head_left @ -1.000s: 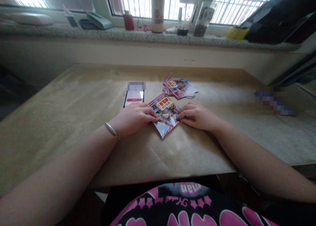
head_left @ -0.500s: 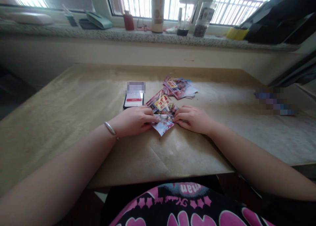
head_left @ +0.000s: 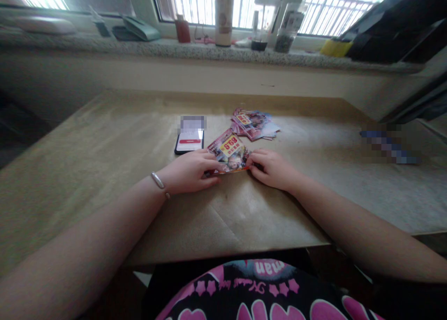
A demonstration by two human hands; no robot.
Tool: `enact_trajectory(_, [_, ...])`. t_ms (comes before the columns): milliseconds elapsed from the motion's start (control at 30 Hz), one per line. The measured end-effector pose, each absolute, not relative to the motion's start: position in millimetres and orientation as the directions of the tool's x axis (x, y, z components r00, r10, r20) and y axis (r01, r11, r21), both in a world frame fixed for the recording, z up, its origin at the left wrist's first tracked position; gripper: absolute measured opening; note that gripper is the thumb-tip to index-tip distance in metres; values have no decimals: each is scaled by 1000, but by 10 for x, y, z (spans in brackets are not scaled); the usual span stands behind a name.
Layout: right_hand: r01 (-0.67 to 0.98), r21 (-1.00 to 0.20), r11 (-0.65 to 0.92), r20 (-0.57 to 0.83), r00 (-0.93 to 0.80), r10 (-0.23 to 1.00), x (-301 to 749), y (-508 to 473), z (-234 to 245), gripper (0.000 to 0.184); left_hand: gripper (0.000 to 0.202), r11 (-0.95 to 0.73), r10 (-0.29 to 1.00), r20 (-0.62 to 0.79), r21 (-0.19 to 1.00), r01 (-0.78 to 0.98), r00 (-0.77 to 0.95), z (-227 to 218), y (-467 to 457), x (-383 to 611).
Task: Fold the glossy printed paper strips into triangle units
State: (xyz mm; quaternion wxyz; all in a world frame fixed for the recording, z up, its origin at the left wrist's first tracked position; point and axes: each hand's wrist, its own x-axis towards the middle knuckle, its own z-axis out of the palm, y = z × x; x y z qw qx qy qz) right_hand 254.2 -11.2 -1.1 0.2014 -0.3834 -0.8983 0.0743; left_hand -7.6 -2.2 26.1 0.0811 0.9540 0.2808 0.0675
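A small pink flyer [head_left: 228,153] with a yellow price tag lies folded on the brown paper covering the table [head_left: 104,152]. My left hand [head_left: 188,171] pinches its left edge with fingers curled, a silver bangle on the wrist. My right hand [head_left: 272,168] presses and pinches its right edge. The flyer's lower corner is folded under, leaving a straight bottom crease between my hands.
A pile of similar flyers [head_left: 253,122] lies just behind. A phone [head_left: 189,139] with a lit screen rests to the left of it. A blurred blue item [head_left: 387,145] sits at the right. The windowsill [head_left: 209,50] holds bottles, jars and a red cup.
The flyer's lower pointed corner, spread flat a second ago, has been folded up and under. Both hands moved slightly closer and farther from me along the new crease.
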Motion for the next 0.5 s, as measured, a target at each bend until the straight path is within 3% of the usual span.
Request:
enact_trajectory(233, [685,-271,676,315,-600,735,2502,-101,-42,18,37,-775,623,99,214,594,776,254,-75,43])
enact_trajectory(500, [687,-276,672,318,-595,738,2484,-78,-71,18,46,-671,730,147,339,659,667,196,-129,140])
